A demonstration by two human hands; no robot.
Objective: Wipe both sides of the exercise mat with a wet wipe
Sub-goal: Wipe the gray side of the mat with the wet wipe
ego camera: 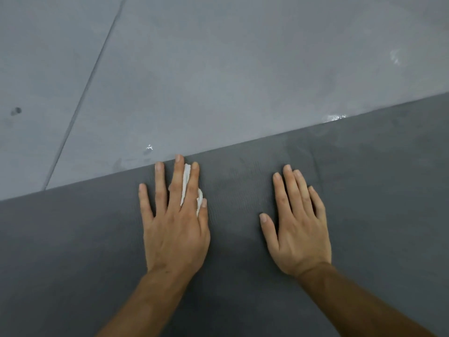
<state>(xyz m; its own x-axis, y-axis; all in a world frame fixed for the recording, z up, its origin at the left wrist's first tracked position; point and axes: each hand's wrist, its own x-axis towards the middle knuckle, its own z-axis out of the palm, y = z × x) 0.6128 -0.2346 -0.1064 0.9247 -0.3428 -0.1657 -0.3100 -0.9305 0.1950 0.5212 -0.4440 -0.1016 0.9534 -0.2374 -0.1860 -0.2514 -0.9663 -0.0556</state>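
Progress looks partial to me: the exercise mat (73, 251) lies flat with one face up, and I see no fold or lifted corner that would tell me whether the other face has been done. Uneven patches of tone near its far edge could be damp streaks, so I judge wiping of this face to be under way, with the flip and the second side probably left.

My left hand (175, 229) lies flat on the mat, fingers straight and spread, pressing the wet wipe (186, 181) down; the white wad shows between the middle and index fingers and beside the thumb, close to the mat's far edge. My right hand (298, 234) rests palm down on the mat well to the side, fingers straight and close together, holding nothing.

The mat is dark grey with a fine ribbed texture. Beyond its edge is a smooth, paler grey floor (194, 69), crossed by a thin seam (85, 93), with a dark spot (16, 111) at the left and small wet glints (336, 117) by the mat's edge. Nothing else of the room is in view.
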